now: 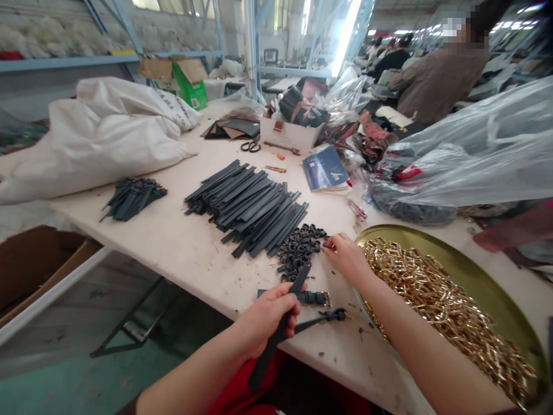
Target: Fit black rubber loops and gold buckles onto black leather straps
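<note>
One strap [266,360] runs through the left grip [276,311].

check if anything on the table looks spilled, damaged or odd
Nothing plainly damaged: the buckles sit in the tray. Slightly untidy, though: small dark scraps litter the table beside it, apart from the heaped loops.

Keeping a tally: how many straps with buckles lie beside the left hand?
2: one strap just beyond the left hand, another strap nearer the table's front edge. Others may be hidden.
</note>
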`<state>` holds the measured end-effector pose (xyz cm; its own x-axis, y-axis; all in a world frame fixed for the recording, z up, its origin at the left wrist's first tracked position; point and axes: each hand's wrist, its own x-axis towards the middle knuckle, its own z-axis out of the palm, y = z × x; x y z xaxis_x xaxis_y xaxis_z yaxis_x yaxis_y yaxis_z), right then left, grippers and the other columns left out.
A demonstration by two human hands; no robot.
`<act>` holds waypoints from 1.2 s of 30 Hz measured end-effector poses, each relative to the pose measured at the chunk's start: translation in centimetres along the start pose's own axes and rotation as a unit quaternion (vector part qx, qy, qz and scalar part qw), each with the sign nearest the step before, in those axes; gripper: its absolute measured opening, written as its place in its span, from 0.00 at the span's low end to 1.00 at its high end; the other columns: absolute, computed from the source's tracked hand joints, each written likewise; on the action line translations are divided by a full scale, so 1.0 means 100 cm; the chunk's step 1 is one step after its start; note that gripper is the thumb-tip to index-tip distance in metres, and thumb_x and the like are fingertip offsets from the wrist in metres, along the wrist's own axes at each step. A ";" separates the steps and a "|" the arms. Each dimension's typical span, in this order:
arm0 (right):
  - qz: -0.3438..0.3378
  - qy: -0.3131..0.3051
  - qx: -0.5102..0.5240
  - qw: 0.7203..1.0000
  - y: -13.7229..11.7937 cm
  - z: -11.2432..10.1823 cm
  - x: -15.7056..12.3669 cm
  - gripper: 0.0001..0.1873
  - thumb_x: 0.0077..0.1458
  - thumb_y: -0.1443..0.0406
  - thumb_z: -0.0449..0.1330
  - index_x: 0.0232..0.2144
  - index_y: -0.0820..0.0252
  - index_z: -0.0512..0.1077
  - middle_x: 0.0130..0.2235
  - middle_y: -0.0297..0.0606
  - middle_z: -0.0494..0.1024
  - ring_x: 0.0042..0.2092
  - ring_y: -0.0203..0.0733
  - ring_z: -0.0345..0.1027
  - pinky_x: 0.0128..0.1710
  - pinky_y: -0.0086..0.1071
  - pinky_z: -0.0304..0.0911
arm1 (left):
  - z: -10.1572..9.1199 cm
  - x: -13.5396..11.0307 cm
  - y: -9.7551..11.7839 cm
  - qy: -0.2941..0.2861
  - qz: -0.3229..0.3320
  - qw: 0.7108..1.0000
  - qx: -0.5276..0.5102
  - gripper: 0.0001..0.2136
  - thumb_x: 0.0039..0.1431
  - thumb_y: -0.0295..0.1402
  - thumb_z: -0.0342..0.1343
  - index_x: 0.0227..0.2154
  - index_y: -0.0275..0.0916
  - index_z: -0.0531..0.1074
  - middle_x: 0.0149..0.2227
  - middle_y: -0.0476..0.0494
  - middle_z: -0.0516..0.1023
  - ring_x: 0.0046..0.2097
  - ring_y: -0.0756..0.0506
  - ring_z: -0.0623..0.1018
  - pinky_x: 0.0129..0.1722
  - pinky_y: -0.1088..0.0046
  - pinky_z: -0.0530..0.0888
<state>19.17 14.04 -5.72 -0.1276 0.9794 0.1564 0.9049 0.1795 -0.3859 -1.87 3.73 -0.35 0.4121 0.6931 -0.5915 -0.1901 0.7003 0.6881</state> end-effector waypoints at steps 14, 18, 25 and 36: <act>0.236 -0.063 0.681 0.690 -0.063 -0.028 -0.110 0.15 0.40 0.58 0.66 0.31 0.59 0.71 0.29 0.31 0.72 0.26 0.30 0.64 0.31 0.29 0.62 | 0.021 -0.003 -0.013 0.065 0.204 0.859 0.465 0.12 0.56 0.37 0.42 0.23 0.38 0.65 0.18 0.53 0.63 0.23 0.52 0.64 0.23 0.77 0.57; 0.167 -0.094 0.613 0.767 -0.063 -0.032 -0.123 0.13 0.41 0.60 0.65 0.30 0.60 0.70 0.24 0.28 0.70 0.26 0.30 0.61 0.30 0.28 0.58 | 0.025 -0.022 -0.009 0.037 0.216 0.815 0.536 0.13 0.55 0.36 0.43 0.19 0.37 0.64 0.19 0.52 0.64 0.24 0.51 0.64 0.23 0.77 0.55; 0.136 -0.113 0.573 0.801 -0.080 -0.034 -0.137 0.12 0.45 0.59 0.61 0.31 0.60 0.67 0.22 0.27 0.66 0.25 0.32 0.59 0.28 0.29 0.56 | 0.024 -0.033 -0.021 -0.069 0.117 0.917 0.374 0.20 0.59 0.41 0.39 0.52 0.37 0.54 0.17 0.58 0.61 0.17 0.54 0.60 0.18 0.79 0.57; 0.094 -0.018 -0.068 0.993 0.015 -0.054 -0.083 0.09 0.55 0.65 0.49 0.33 0.60 0.68 0.37 0.42 0.70 0.37 0.42 0.65 0.36 0.33 0.56 | 0.022 -0.011 -0.012 -0.023 0.106 0.961 0.255 0.13 0.56 0.44 0.40 0.26 0.39 0.58 0.13 0.60 0.51 0.16 0.56 0.51 0.15 0.80 0.48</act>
<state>23.76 5.65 -2.66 0.0359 0.9976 0.0591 0.9605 -0.0181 -0.2777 -0.13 1.74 0.40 0.4531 0.7944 -0.4045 0.1823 0.3616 0.9144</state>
